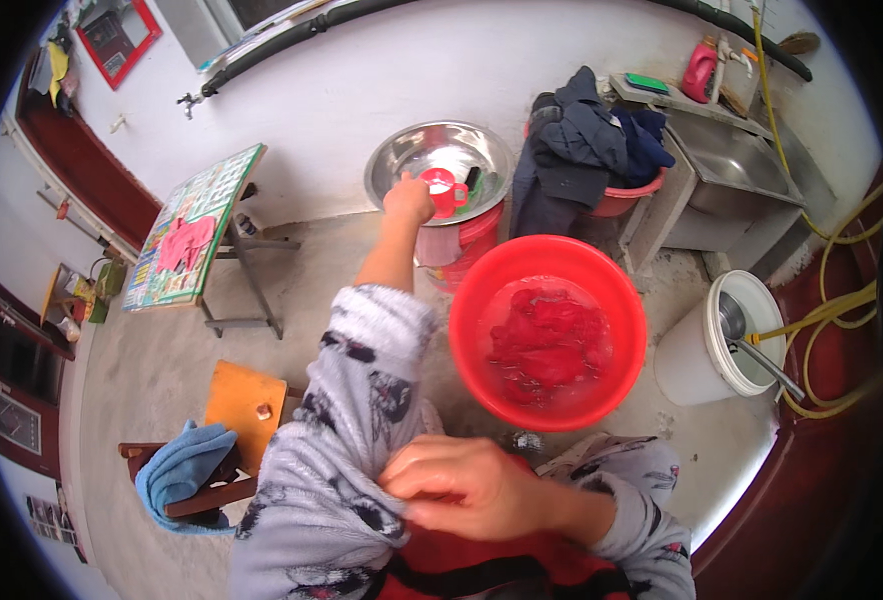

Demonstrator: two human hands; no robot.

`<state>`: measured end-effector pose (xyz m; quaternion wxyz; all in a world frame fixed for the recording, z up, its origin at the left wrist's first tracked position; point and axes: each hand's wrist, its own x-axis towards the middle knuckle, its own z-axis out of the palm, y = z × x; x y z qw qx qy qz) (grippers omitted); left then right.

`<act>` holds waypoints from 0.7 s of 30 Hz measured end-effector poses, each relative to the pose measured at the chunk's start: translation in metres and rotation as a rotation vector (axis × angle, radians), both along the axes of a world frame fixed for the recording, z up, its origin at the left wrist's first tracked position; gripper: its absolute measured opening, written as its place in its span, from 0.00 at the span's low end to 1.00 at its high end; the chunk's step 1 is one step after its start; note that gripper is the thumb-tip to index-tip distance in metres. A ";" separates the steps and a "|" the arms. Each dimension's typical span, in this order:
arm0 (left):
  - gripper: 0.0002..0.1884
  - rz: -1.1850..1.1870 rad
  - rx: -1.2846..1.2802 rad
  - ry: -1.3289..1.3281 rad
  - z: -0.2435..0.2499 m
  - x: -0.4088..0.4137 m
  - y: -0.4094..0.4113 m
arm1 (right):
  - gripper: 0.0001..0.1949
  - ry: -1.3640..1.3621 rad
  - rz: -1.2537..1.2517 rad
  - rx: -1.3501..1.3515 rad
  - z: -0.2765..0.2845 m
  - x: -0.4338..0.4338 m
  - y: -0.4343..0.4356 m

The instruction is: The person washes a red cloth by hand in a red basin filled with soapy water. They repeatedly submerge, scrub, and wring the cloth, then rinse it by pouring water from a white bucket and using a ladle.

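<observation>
My left hand (409, 199) reaches out to a red plastic cup (441, 196) holding something white. It is at the cup's left side, and its fingertips are hidden, so a grip is not clear. The cup is in a stainless steel basin (389, 154), with a dark object (473, 178) beside it. Close to my body, my right hand (479, 484) pinches the fleece of my left sleeve (381, 499) near the elbow. In front of me, a large red plastic basin (479, 300) contains wet red cloth (550, 337) lying in water.
Dark clothes (580, 142) overflow a pink-red tub beside a metal sink (738, 165). A white bucket (693, 360) with a metal ladle (734, 319) stands right, near a yellow hose (835, 315). Leftward are a folding table (216, 217) with pink cloth and a wooden chair (243, 397) bearing a blue towel (179, 469).
</observation>
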<state>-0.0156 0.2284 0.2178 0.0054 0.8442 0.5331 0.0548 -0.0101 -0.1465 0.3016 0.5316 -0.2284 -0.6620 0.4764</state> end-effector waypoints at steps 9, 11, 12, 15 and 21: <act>0.12 -0.669 -0.659 -0.418 -0.112 0.050 -0.060 | 0.23 -0.336 -0.839 -0.600 -0.206 0.193 0.081; 0.34 -0.466 -0.485 -0.195 -0.141 0.048 -0.107 | 0.32 -0.756 -1.031 -0.653 -0.230 0.221 0.085; 0.40 -0.383 -0.482 -0.108 -0.146 0.049 -0.124 | 0.34 -0.870 -1.095 -0.672 -0.236 0.226 0.088; 0.45 -0.080 -0.664 -0.205 -0.176 0.049 -0.153 | 0.41 -0.931 -1.172 -0.810 -0.246 0.222 0.091; 0.45 0.416 -1.854 -1.123 -0.221 0.066 -0.153 | 0.41 0.242 -0.746 -0.893 -0.284 0.163 0.110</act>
